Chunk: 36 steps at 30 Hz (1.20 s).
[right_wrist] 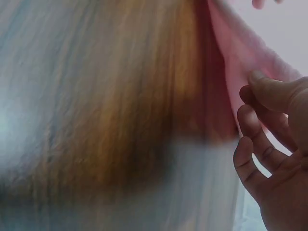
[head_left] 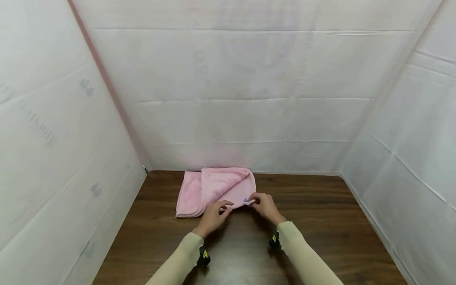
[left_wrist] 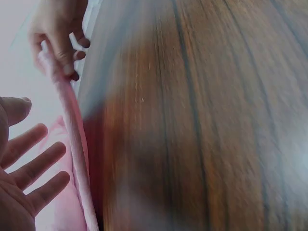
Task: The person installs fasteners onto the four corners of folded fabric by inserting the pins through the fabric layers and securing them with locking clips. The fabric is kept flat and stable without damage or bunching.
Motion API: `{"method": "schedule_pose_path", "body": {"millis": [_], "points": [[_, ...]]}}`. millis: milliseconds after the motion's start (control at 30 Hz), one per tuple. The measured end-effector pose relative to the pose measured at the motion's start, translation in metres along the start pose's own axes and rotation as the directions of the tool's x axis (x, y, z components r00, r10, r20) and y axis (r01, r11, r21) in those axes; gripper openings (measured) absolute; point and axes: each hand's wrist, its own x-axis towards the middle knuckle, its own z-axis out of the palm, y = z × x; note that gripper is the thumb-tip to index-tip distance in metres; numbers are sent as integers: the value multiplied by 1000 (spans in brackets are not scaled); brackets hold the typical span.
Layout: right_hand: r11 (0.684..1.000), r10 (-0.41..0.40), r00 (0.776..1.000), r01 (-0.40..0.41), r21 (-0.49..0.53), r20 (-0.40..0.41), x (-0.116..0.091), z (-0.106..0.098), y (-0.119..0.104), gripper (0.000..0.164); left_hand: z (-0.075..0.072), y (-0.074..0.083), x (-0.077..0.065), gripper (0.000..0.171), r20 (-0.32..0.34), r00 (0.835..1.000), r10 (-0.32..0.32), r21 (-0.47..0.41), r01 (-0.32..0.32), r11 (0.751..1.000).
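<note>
A pink, fluffy cloth (head_left: 222, 182), partly folded over itself, lies at the back of the brown wooden table. My right hand (head_left: 264, 206) pinches its near right corner between thumb and fingertips, beside a small blue mark (head_left: 246, 200). In the right wrist view the pinched pink edge (right_wrist: 228, 53) slants up from the wood. By the near edge is my left hand (head_left: 213, 217), thumb and fingers apart. The left wrist view shows its fingers (left_wrist: 41, 159) spread next to the cloth's rolled edge, gripping nothing.
Pale sheeting forms a back wall (head_left: 242, 118), a left wall (head_left: 71, 158) and a right wall (head_left: 409, 158) around the wooden tabletop (head_left: 313, 225). The cloth's far edge lies close to the back wall.
</note>
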Motion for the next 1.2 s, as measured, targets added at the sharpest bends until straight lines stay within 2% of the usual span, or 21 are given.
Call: {"method": "schedule_pose_path", "body": {"millis": [233, 400, 600, 867, 967, 1067, 1133, 1200], "points": [[998, 60, 994, -59, -16, 87, -8, 1, 14, 24, -5, -6, -7, 18, -38, 999, -12, -6, 12, 1000], [998, 61, 988, -56, -34, 144, -15, 2, 20, 25, -7, -10, -13, 17, -57, 998, -14, -37, 12, 999], [998, 15, 989, -7, -55, 147, -25, -1, 27, 20, -8, -11, -14, 17, -80, 997, -2, -31, 0, 1000], [999, 34, 987, -27, -44, 156, -34, -9, 33, 23, -8, -12, -10, 14, -107, 994, 25, -1, -25, 1000], [998, 52, 981, -44, -43, 188, -36, -12, 33, 26, -9, -15, -7, 13, -177, 983, 49, 28, -45, 999], [999, 45, 977, -40, -26, 207, -38, -16, 33, 30, -15, -18, 1, 13, -277, 958, 70, 54, -58, 997], [1000, 25, 980, -22, -17, 200, -40, -20, 34, 31, -23, -19, 8, 13, -317, 946, 74, 68, -55, 996], [1000, 5, 986, -3, -13, 167, -42, -23, 35, 31, -32, -21, 16, 13, -333, 941, 66, 79, -41, 996]]}}
